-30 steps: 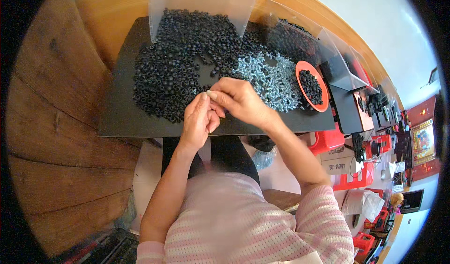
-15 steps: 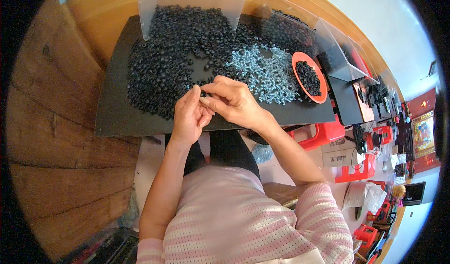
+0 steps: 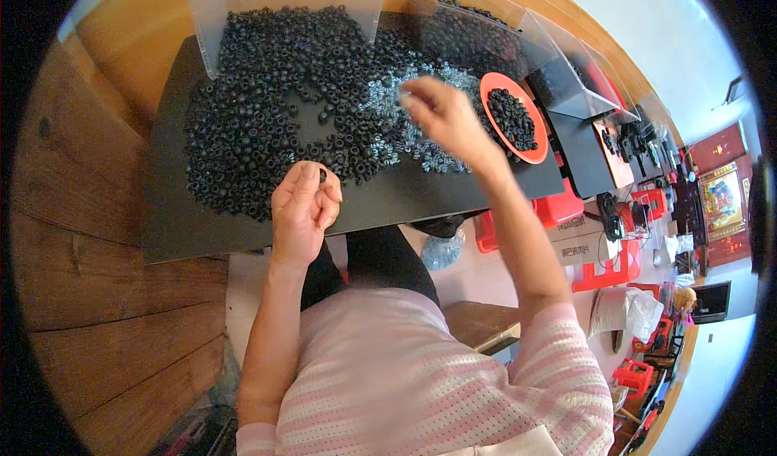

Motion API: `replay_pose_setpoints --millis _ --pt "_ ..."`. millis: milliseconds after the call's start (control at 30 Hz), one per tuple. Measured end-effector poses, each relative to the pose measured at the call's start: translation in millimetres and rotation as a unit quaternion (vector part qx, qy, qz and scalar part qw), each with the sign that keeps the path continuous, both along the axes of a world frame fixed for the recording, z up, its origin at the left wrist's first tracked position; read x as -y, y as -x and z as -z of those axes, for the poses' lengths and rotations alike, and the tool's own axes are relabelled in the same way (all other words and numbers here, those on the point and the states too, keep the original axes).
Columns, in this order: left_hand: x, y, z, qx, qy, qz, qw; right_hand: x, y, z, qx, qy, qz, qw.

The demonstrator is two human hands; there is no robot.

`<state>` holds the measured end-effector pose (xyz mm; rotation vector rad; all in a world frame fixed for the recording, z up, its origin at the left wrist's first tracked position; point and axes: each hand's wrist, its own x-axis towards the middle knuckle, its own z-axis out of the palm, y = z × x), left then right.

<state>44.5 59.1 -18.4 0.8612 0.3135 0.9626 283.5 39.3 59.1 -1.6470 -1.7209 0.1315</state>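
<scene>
My left hand is closed above the table's front edge, a small round black plastic part pinched between thumb and fingers. Over the pile of small shiny silvery springs is my right hand. Motion smears its fingers, so I cannot see whether they hold anything. A wide heap of similar round black parts covers the left and middle of the dark table. To the right of the springs, an orange plate holds more black pieces.
A translucent panel stands upright at the back left, among the black parts. Clear bins stand at the back right. Red stools are beyond the table's right end. A wooden panel rises on the left.
My right hand has left my left hand and moved right and away, over the springs. My left hand keeps hold of the black part. The whole view has shifted slightly.
</scene>
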Motion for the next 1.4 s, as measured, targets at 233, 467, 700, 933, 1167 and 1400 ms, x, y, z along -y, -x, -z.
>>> replay_pose_setpoints --millis 233,467,700,933,1167,1400 --pt "3 -4 -7 -0.050 -0.004 -0.012 0.999 -49 -87 20 0.204 0.094 0.035 0.974" --pt "4 -3 -7 -0.081 -0.002 -0.011 0.997 -68 -122 13 0.184 0.200 -0.011 0.962" --pt "3 -4 -11 -0.082 -0.021 -0.005 0.996 -88 -124 15 0.300 0.229 0.101 0.921" --pt "3 -4 -12 -0.089 -0.035 -0.015 0.995 -86 -118 20 0.220 0.232 0.059 0.946" --pt "3 -3 -11 -0.078 -0.010 -0.003 0.997 -87 -120 10 0.226 0.240 0.012 0.944" --pt "2 -4 -11 -0.074 -0.019 0.009 0.997 -91 -127 21 0.262 0.235 0.003 0.936"
